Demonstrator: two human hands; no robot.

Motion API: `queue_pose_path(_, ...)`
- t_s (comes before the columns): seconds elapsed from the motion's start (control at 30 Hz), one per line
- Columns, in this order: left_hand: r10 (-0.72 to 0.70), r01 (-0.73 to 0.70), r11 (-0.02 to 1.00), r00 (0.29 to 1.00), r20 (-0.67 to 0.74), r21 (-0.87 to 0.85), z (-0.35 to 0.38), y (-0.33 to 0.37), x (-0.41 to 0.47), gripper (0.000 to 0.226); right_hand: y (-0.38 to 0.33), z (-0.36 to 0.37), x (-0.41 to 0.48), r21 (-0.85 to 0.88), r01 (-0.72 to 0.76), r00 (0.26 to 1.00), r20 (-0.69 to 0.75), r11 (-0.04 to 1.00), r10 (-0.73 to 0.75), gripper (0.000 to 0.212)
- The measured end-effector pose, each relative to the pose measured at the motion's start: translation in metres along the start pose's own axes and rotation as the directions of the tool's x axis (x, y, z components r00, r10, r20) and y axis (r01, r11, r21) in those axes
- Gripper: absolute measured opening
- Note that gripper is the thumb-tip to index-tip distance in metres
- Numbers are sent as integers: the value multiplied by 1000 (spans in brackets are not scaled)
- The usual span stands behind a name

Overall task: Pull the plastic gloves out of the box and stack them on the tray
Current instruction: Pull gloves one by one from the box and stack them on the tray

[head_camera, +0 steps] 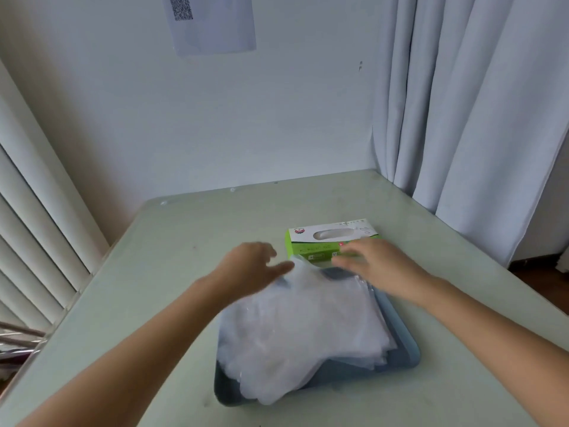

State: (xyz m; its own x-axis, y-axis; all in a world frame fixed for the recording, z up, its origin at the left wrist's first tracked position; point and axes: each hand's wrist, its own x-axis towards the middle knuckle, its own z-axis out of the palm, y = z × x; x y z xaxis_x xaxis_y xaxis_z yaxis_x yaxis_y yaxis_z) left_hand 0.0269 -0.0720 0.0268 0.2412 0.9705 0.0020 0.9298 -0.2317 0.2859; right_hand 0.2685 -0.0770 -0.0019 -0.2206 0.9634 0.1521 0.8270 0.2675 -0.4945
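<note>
A big pile of thin, see-through gloves lies on the blue tray in the middle of the tabletop. The green box sits just past the tray, at 12 o'clock from it. Both hands are over the far end of the pile.

The left hand is at 10 o'clock from the pile. Its thumb touches the far corner of the top glove and its fingers are a bit bent. It is blurry, so I cannot tell if it pinches the glove or only touches it. The right hand is at 1 o'clock, with its fingers straight and spread. It holds nothing and sits just in front of the box.

What could go wrong? The gloves are very light and slippery. The pile leans toward 7 o'clock, and some gloves hang over the tray's rim there. I think a quick pat or a puff of air could make them slide off onto the tabletop. A hand could also bump the box and push it away.

Some things are hard to see. The pile hides most of the tray. I cannot count the gloves. I cannot tell if the hole in the box top has more gloves in it.
</note>
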Motion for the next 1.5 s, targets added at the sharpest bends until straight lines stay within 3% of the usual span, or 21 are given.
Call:
queue_pose_path(0.07,4,-13,996,995,-97,-91,-6,3,28,46,10,-8,34,-57,-135,975,-185,989,123,25)
queue_pose_path(0.1,14,-27,992,994,-104,-123,-7,7,42,45,14,-10,50,-98,-189,965,-204,977,166,22)
queue_pose_path(0.27,85,-86,984,996,-12,-158,4,16,91,56,8,-3,102,-95,-410,912,-70,907,405,55)
queue_pose_path(0.37,89,-76,987,992,87,-139,16,19,109,69,-1,10,113,-214,-479,875,-45,851,481,62)
queue_pose_path(0.5,61,-35,993,970,236,-110,35,19,122,74,-16,23,125,-345,-495,854,-27,797,519,40)
queue_pose_path(0.7,79,-43,984,975,208,-174,49,12,128,53,-21,35,133,-358,-493,862,-81,793,500,27)
queue_pose_path(0.87,117,-80,985,960,253,-151,49,9,125,94,-20,30,128,-320,-489,868,-88,812,488,30)
queue_pose_path(1.0,123,-78,980,961,247,-184,49,8,126,96,-21,22,121,-294,-482,874,-96,825,477,41)
queue_pose_path(1.17,123,-74,977,962,243,-199,50,7,128,99,-7,6,127,-24,-437,899,-54,899,436,32)
queue_pose_path(1.3,117,-64,973,965,234,-222,53,5,130,100,6,-7,126,213,-444,888,-21,870,459,48)
queue_pose_path(1.43,115,-58,969,966,232,-240,54,4,130,100,3,-34,119,363,-415,892,-20,835,452,45)
queue_pose_path(1.5,116,-57,968,965,234,-243,55,4,132,101,-5,-55,112,401,-379,900,-48,834,432,33)
